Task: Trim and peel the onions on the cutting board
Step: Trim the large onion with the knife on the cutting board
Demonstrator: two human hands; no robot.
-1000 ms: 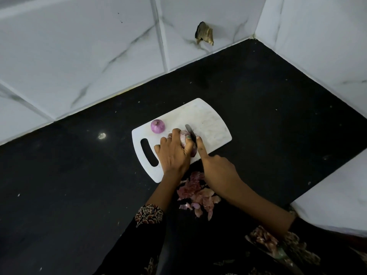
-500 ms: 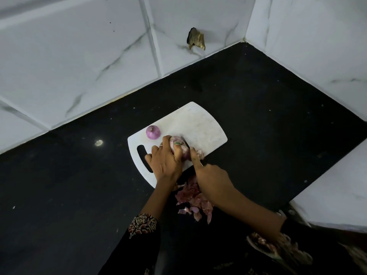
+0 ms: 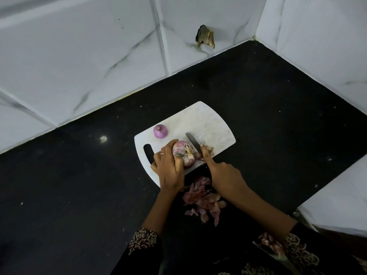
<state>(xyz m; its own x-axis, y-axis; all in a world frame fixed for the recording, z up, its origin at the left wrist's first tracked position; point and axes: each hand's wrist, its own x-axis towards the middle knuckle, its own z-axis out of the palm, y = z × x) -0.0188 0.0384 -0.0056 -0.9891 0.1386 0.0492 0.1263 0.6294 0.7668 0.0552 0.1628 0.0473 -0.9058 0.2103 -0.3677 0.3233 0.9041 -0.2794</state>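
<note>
Head view: black counter (image 3: 278, 120), onion skins (image 3: 202, 197) at its near edge, white tiled walls behind. On the cutting board (image 3: 210, 124), left hand (image 3: 168, 167) fingers curl round an onion (image 3: 183, 152); right hand (image 3: 224, 175) grips a knife (image 3: 193, 144). Peeled onion (image 3: 160, 131) beyond.

White plastic cutting board (image 3: 210, 124) lies on black stone counter (image 3: 79, 185), handle slot toward the left. Small peeled purple onion (image 3: 160, 131) sits on board's left part. Larger half-skinned onion (image 3: 185, 153) nearer, at board's front edge, between left hand (image 3: 168, 167) and right hand (image 3: 224, 175). Steel knife blade (image 3: 193, 144) just right of it. Heap of papery onion skins (image 3: 202, 199) on counter in front of board.
</note>
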